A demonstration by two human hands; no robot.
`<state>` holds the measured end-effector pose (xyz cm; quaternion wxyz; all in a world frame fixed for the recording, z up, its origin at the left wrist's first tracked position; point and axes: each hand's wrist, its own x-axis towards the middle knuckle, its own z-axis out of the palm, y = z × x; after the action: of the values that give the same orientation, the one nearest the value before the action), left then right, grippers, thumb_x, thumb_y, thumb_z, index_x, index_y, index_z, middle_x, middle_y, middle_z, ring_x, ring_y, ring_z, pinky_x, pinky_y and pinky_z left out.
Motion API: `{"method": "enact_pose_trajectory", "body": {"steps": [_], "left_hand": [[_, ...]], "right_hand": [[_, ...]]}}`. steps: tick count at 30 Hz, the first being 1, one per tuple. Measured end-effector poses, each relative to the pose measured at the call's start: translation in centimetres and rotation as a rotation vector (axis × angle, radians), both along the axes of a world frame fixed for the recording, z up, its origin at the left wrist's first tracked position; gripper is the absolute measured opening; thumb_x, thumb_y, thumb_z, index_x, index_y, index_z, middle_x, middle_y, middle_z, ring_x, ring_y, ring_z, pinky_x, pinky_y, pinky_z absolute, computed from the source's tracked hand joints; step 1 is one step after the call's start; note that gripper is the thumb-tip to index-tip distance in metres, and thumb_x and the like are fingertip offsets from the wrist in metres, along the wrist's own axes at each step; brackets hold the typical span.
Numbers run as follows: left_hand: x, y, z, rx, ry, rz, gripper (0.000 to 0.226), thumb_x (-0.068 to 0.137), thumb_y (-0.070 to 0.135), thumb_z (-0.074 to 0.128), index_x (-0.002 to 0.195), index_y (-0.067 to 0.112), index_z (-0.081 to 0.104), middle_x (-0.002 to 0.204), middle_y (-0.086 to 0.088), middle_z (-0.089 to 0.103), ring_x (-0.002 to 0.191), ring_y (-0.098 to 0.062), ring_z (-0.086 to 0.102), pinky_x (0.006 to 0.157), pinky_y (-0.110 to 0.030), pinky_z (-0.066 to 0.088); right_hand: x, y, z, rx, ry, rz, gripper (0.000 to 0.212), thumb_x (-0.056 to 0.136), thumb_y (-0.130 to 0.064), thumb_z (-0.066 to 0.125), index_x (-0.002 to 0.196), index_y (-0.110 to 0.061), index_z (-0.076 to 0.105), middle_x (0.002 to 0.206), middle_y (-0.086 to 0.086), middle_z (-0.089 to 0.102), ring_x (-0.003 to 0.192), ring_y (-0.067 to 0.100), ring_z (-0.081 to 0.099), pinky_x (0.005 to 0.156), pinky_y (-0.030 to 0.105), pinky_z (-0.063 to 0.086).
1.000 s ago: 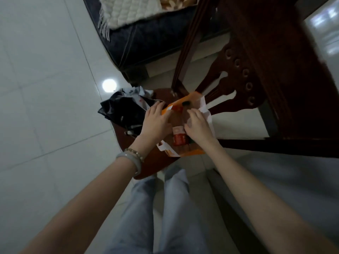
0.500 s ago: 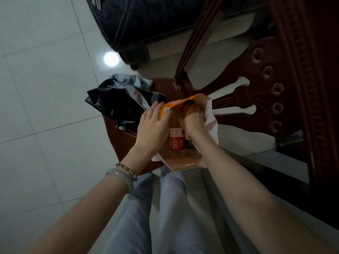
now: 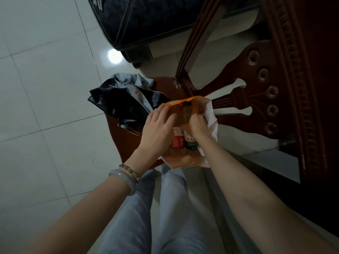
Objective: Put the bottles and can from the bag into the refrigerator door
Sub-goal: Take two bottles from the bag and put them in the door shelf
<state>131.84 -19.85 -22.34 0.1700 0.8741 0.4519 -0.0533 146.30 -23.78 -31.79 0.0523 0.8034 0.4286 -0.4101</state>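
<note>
An orange and white bag [image 3: 211, 118] stands open on a dark wooden chair seat [image 3: 126, 142]. Inside it I see two bottles side by side, one with a red label [image 3: 177, 142] and one with a green label [image 3: 191, 143]. My left hand [image 3: 157, 129] holds the bag's left edge and spreads it. My right hand [image 3: 197, 123] reaches down into the bag, with its fingers curled around the top of a bottle; the fingertips are hidden. No can shows.
A bundle of dark and grey clothes [image 3: 126, 99] lies on the chair seat left of the bag. The carved chair back [image 3: 260, 92] rises at the right. A dark bed corner [image 3: 146, 21] sits behind, on a white tiled floor [image 3: 45, 125].
The view has shifted closer over the bag. My right hand has gone deeper into the bag; my left hand stays on its edge.
</note>
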Motion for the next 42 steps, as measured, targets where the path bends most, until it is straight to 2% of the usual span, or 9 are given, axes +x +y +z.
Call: {"method": "enact_pose_trajectory", "body": {"steps": [4, 7, 11, 21, 24, 26, 29, 33, 42], "left_hand": [[1.6, -1.2, 2.4, -0.076, -0.076, -0.093, 0.041, 0.083, 0.023, 0.039, 0.107, 0.003, 0.066, 0.122, -0.021, 0.060, 0.116, -0.037, 0.054, 0.098, -0.046, 0.041], [2.8, -1.7, 2.7, -0.339, -0.038, -0.009, 0.047, 0.083, 0.026, 0.048, 0.124, 0.003, 0.054, 0.132, -0.018, 0.051, 0.123, -0.033, 0.045, 0.106, -0.040, 0.030], [4.7, -1.7, -1.4, -0.526, 0.032, 0.289, 0.041, 0.087, 0.007, 0.046, 0.127, 0.005, 0.043, 0.127, -0.015, 0.048, 0.115, -0.033, 0.046, 0.096, -0.039, 0.037], [5.0, -3.2, -14.0, -1.061, -0.053, 0.975, 0.027, 0.094, 0.038, 0.052, 0.115, 0.023, 0.047, 0.100, -0.001, 0.056, 0.083, -0.011, 0.053, 0.075, -0.023, 0.046], [2.7, -5.3, -24.6, -0.970, -0.079, 0.949, 0.091, 0.062, 0.079, 0.060, 0.135, 0.028, 0.042, 0.131, 0.002, 0.050, 0.113, -0.023, 0.049, 0.104, -0.044, 0.038], [1.8, -5.3, -26.3, -1.057, -0.116, 1.031, 0.091, 0.063, 0.058, 0.074, 0.136, 0.018, 0.038, 0.128, -0.003, 0.049, 0.111, -0.025, 0.051, 0.095, -0.051, 0.046], [3.7, -3.1, -13.5, -0.942, -0.154, 1.009, 0.093, 0.063, 0.045, 0.074, 0.137, 0.009, 0.032, 0.135, -0.012, 0.047, 0.116, -0.033, 0.052, 0.093, -0.054, 0.048], [3.3, -3.4, -7.2, -0.820, -0.198, 0.642, 0.033, 0.086, 0.038, 0.061, 0.110, 0.017, 0.063, 0.108, -0.003, 0.066, 0.102, -0.022, 0.061, 0.088, -0.036, 0.049], [0.7, -4.2, 5.1, -0.347, -0.354, 0.283, 0.064, 0.072, 0.043, 0.074, 0.115, 0.011, 0.039, 0.104, 0.000, 0.045, 0.093, -0.021, 0.053, 0.067, -0.037, 0.046]], "right_hand": [[-0.4, -1.5, 4.2, 0.147, 0.000, 0.056, 0.065, 0.082, -0.054, 0.040, 0.134, -0.019, 0.025, 0.131, 0.011, 0.045, 0.119, 0.028, 0.045, 0.103, 0.051, 0.033], [0.3, -3.1, 7.3, 0.274, 0.116, -0.223, 0.064, 0.083, -0.032, 0.063, 0.132, -0.010, 0.029, 0.126, 0.019, 0.049, 0.109, 0.035, 0.054, 0.087, 0.042, 0.048], [1.4, -4.1, 10.6, 0.367, 0.105, -0.277, 0.067, 0.077, -0.027, 0.073, 0.129, -0.009, 0.033, 0.120, 0.017, 0.057, 0.105, 0.031, 0.057, 0.077, 0.027, 0.039], [1.4, -5.5, 11.5, 0.425, 0.094, -0.298, 0.070, 0.072, -0.029, 0.078, 0.125, -0.016, 0.035, 0.116, 0.012, 0.059, 0.102, 0.027, 0.059, 0.075, 0.024, 0.040], [1.4, -5.7, 11.2, 0.437, 0.085, -0.293, 0.070, 0.071, -0.026, 0.078, 0.126, -0.010, 0.039, 0.115, 0.015, 0.060, 0.102, 0.030, 0.058, 0.074, 0.024, 0.038], [1.4, -5.8, 11.2, 0.469, 0.087, -0.285, 0.071, 0.070, -0.024, 0.079, 0.127, -0.008, 0.039, 0.115, 0.015, 0.060, 0.102, 0.030, 0.058, 0.074, 0.024, 0.039], [1.3, -5.8, 11.8, 0.470, 0.092, -0.315, 0.069, 0.070, -0.022, 0.079, 0.126, -0.009, 0.041, 0.117, 0.014, 0.059, 0.104, 0.030, 0.057, 0.075, 0.023, 0.036], [0.8, -5.7, 13.6, 0.513, 0.093, -0.359, 0.066, 0.069, -0.022, 0.080, 0.123, -0.011, 0.044, 0.116, 0.009, 0.061, 0.105, 0.026, 0.057, 0.076, 0.023, 0.038], [-1.4, -8.1, 20.5, 0.669, 0.068, -0.490, 0.065, 0.062, -0.023, 0.084, 0.115, -0.016, 0.048, 0.111, 0.004, 0.063, 0.103, 0.021, 0.059, 0.079, 0.032, 0.051]]}}
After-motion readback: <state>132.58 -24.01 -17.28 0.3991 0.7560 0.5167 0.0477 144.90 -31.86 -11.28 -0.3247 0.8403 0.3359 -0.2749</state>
